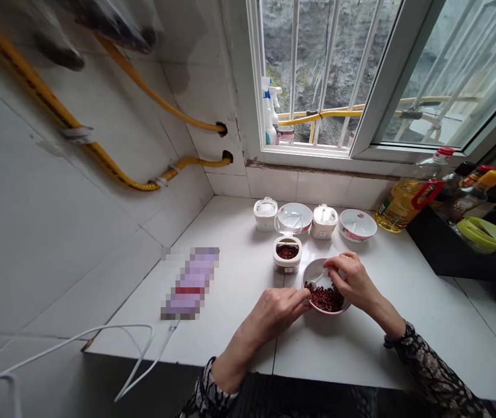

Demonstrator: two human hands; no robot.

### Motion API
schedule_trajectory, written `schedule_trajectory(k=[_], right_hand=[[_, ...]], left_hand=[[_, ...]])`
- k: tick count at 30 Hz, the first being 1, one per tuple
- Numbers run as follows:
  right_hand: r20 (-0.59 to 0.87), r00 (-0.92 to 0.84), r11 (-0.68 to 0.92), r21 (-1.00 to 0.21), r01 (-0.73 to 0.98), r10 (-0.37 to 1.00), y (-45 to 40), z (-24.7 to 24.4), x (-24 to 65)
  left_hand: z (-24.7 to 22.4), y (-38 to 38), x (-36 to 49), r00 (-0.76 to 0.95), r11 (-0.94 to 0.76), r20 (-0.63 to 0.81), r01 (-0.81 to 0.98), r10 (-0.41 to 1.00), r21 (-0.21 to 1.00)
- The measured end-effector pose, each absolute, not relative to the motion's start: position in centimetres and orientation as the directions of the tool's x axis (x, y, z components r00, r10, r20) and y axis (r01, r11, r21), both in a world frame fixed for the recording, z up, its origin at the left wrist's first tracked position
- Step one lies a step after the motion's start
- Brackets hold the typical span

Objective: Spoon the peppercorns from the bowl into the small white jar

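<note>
A white bowl with a pink rim (315, 267) stands on the counter, partly filled with dark reddish-brown peppercorn-like grains (326, 299). My left hand (271, 313) pinches the bowl's left edge between thumb and fingers. Inside the bowl, a small white spoon (316, 281) rests its tip by the grains. My right hand (354, 280) is closed on the spoon's handle above the bowl's right side and hides part of the rim. Just left and behind sits a white seasoning jar (288, 268) with its lid raised and similar grains inside.
Two lidded seasoning jars, the left one (265, 216) and the right one (325, 223), line the back with two bowls (293, 217) (358, 225). An oil bottle (398, 200) stands near a black condiment box (437, 244). A blurred phone (191, 284) with a white cable (143, 348) lies left.
</note>
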State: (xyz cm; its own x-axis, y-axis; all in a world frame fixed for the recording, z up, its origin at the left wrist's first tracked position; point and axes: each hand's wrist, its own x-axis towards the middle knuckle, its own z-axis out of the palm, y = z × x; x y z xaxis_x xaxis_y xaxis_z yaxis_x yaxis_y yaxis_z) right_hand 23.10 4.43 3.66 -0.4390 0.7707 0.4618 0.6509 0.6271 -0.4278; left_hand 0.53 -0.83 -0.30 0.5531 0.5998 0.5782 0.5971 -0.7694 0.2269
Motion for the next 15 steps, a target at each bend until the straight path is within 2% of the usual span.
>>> schedule_trajectory(k=[6,11,13,15], right_hand=[[0.414,-0.277,0.489,-0.603,0.630,0.867,4.38,4.16,23.42],[0.289,-0.158,0.329,-0.791,0.517,0.944,4.43,4.64,23.88],[0.276,-0.142,0.310,-0.809,0.500,0.951,4.46,4.61,23.89],[0.318,-0.133,0.337,-0.771,0.540,0.939,4.48,4.48,23.86]], left_hand=[[-0.04,-0.95,0.47,0.556,-0.774,0.593,0.602,0.583,0.197],[0.08,-1.00,0.40,0.566,-0.779,0.583,0.593,0.583,0.204],[0.15,-1.01,0.39,0.564,-0.780,0.585,0.591,0.583,0.208],[0.20,-1.02,0.39,0.563,-0.779,0.585,0.592,0.584,0.208]])
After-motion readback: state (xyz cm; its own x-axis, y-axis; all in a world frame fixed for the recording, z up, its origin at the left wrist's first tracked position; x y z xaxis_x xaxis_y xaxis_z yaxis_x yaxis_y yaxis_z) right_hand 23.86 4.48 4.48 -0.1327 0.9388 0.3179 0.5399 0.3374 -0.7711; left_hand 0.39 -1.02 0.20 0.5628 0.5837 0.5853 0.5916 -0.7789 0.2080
